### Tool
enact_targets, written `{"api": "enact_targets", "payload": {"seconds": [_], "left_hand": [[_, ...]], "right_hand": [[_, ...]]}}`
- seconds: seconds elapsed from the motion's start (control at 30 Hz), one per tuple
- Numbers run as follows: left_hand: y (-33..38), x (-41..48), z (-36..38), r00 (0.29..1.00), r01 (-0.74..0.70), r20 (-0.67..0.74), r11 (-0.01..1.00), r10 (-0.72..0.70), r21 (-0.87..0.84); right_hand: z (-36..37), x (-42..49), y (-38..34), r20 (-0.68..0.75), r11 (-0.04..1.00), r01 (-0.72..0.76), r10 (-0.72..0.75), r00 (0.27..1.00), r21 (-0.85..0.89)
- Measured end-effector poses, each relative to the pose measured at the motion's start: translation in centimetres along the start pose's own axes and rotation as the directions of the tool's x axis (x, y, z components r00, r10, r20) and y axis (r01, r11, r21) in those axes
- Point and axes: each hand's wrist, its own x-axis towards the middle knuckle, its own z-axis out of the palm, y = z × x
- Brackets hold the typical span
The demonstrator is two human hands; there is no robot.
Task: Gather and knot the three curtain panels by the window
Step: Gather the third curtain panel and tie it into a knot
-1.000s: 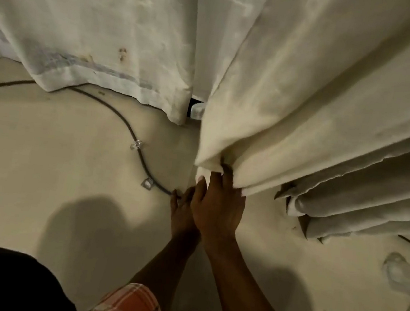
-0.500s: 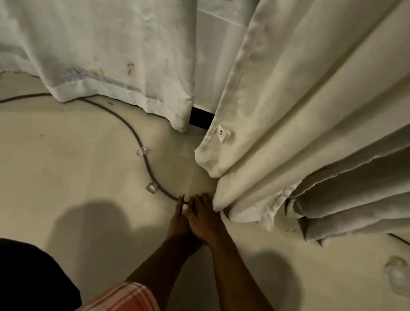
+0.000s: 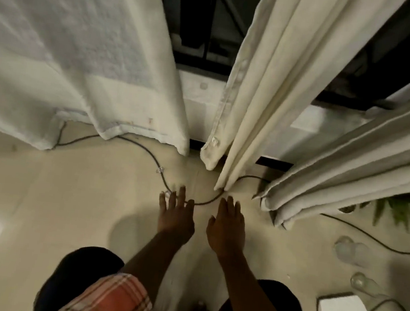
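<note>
Our left hand [image 3: 176,216] and right hand [image 3: 227,226] hover with fingers spread, holding nothing, near the middle curtain panel [image 3: 255,97]

Both arms reach forward and down, the bare forearms running up from the lower edge and drawing closer toward the wrists. The left hand [image 3: 177,216] and the right hand [image 3: 227,226] hang side by side with a small gap between them, backs toward the camera, palms down. The fingers of both are straight and slightly spread, holding nothing.
</note>
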Motion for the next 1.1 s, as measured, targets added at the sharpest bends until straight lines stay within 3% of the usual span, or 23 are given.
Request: {"api": "enact_targets", "payload": {"seconds": [0.23,0.5,0.93,1.1], "left_hand": [[-0.6,-14.5,-15.0,0.997,0.005,-0.072,0.999,-0.009,-0.054],[-1.0,-31.5,-27.0,0.990,-0.006,-0.143,0.995,-0.007,-0.095],[-10.2,-40.3,-33.7,0.931,0.009,-0.362,0.991,-0.057,-0.132],[-17.3,-44.3,-34.1,0.915,0.008,-0.398,0.990,-0.063,-0.138]], "right_hand": [[-16.9,-11.8,-4.8,0.047,0.999,-0.035,0.033,0.998,0.039],[-32.9,-23.9,-9.6,-0.155,0.995,0.092,-0.084,0.984,0.047],[-37.9,-32.6,-18.7,-0.335,0.972,0.170,-0.216,0.917,-0.163],[-36.9,-36.2,-25.7,-0.306,0.961,0.181,-0.240,0.921,-0.210]]}}
